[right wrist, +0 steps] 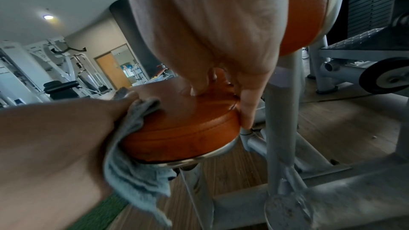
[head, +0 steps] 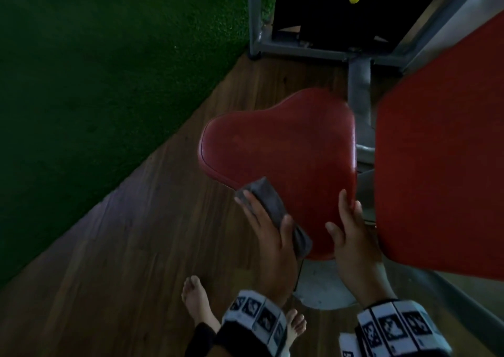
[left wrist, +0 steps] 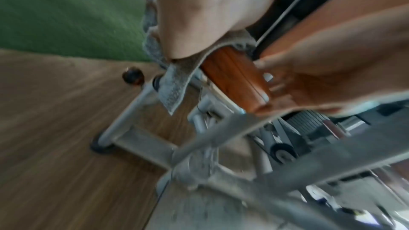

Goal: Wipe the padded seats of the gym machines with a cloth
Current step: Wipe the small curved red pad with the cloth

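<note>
Padding first: the red seat (head: 281, 165) is the biggest thing to deal with, a broad cushion bolted on a grey machine frame (head: 359, 89) above the wooden floor (head: 136, 247). It looks firm but slightly yielding, with smooth vinyl-like skin and a stitched seam running round its side wall; such a surface should let a cloth glide easily, and dirt is likely to sit in that seam. Being fixed to its post, it cannot be lifted, only steadied, though it may swivel or rock under pressure.

Beside it at the right stands a larger red back pad (head: 441, 152), not touched by either hand.

At the near edge of the seat, the right hand (head: 351, 236) lies with fingers nearly straight, the fingertips on the top and the thumb down the side wall, bracing the cushion and gripping nothing.

Near the seat's near-left edge, the left hand (head: 268, 231) presses the grey cloth (head: 272, 212) flat onto the cushion, thumb pinching it against the fingers. The cloth is light, limp terry-like fabric; a loose tail hangs over the rim. It would be best held bunched under the palm so the trailing end does not drag or snag on the frame.
</note>
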Demonstrator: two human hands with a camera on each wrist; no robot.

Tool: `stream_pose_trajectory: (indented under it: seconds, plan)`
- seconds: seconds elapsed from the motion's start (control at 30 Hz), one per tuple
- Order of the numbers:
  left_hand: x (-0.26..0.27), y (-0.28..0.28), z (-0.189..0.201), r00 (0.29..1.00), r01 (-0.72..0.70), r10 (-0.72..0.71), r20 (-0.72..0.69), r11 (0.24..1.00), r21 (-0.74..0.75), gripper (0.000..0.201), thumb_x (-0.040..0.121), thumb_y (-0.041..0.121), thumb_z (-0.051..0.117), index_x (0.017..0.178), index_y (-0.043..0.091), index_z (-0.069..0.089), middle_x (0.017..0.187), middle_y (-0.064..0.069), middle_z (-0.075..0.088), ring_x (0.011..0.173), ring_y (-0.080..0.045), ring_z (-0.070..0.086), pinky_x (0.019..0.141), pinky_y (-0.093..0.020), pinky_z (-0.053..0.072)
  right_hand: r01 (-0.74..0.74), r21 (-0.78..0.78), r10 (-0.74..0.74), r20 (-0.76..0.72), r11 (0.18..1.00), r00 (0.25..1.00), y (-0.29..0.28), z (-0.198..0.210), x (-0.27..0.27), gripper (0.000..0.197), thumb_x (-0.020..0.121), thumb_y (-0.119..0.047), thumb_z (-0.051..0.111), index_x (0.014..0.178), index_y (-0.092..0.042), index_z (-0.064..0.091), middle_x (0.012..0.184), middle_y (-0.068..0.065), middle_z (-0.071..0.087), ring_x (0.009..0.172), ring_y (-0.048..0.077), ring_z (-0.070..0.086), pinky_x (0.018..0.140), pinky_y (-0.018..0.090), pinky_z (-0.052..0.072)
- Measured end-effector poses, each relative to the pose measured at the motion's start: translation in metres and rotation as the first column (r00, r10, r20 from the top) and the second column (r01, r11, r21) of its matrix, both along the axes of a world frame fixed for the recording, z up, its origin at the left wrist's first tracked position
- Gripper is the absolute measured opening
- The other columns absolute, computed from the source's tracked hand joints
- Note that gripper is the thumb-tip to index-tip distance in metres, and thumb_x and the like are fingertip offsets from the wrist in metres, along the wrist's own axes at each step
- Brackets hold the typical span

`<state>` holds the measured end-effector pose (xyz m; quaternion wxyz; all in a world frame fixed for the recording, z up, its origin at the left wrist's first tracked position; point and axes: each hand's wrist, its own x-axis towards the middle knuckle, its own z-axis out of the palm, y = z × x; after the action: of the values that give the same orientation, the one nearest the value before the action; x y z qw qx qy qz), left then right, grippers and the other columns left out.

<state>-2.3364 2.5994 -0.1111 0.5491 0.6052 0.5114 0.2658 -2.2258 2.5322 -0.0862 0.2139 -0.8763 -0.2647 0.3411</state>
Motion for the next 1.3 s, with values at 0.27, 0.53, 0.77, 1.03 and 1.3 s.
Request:
stream_pose_trajectory:
  seconds: [0.27, 0.53, 0.77, 1.03, 1.3]
  plan:
    - [-0.004, 0.05, 0.002, 0.999, -0.023, 0.024, -0.032, 0.999, 0.026, 0.086, 0.099, 0.033, 0.045, 0.147, 0.03, -0.026, 0.144, 0.008, -0.049, 0.113, 0.032, -0.034, 0.088, 0.014, -0.001, -0.025, 0.034, 0.024, 0.031, 0.999, 0.999, -0.002, -0.006, 0.0, 0.065, 0.101, -0.031, 0.039, 0.151, -0.043, 0.0, 0.163, 0.004, 0.003, 0.144, 0.021, 0.026, 0.105, 0.032, 0.033]
    - [0.009, 0.012, -0.004, 0.996, -0.087, 0.087, 0.015, 0.995, 0.048, 0.079, 0.1, 0.039, 0.041, 0.15, 0.036, -0.02, 0.152, 0.017, -0.037, 0.139, 0.006, -0.026, 0.113, -0.026, 0.0, -0.018, 0.075, 0.017, 0.018, 0.997, 1.0, -0.006, -0.012, 0.005, 0.067, 0.1, -0.031, 0.043, 0.151, -0.045, 0.002, 0.162, 0.004, 0.005, 0.144, 0.022, 0.028, 0.105, 0.032, 0.035]
    - [-0.006, 0.003, -0.005, 0.994, 0.094, -0.089, -0.064, 0.992, 0.084, 0.082, 0.095, 0.046, 0.042, 0.148, 0.039, -0.02, 0.145, 0.016, -0.047, 0.139, 0.0, -0.033, 0.114, -0.025, 0.003, -0.017, 0.051, 0.017, 0.008, 0.999, 1.0, -0.003, -0.01, 0.005, 0.066, 0.1, -0.028, 0.044, 0.151, -0.042, 0.004, 0.162, 0.004, 0.005, 0.144, 0.021, 0.026, 0.105, 0.029, 0.033]
    - [0.009, 0.061, -0.005, 0.713, 0.448, -0.081, -0.696, 0.817, 0.363, 0.072, 0.1, 0.053, 0.032, 0.155, 0.018, 0.002, 0.16, -0.012, -0.019, 0.141, -0.045, -0.026, 0.115, -0.059, -0.009, -0.017, 0.111, 0.015, 0.021, 0.994, 1.0, -0.006, -0.016, 0.004, 0.066, 0.1, -0.03, 0.042, 0.151, -0.044, 0.003, 0.162, 0.0, 0.007, 0.141, 0.019, 0.031, 0.104, 0.03, 0.037]
    - [0.022, 0.063, 0.005, 0.468, 0.839, -0.366, -0.804, 0.47, 0.275, 0.068, 0.099, 0.052, 0.031, 0.155, 0.018, 0.013, 0.163, -0.007, 0.001, 0.147, -0.037, -0.012, 0.118, -0.056, 0.007, 0.191, 0.3, -0.152, -0.15, 0.935, 0.977, -0.017, -0.017, -0.002, 0.059, 0.096, -0.031, 0.049, 0.146, -0.049, 0.024, 0.142, 0.001, 0.044, 0.118, 0.011, 0.048, 0.087, 0.013, 0.047]
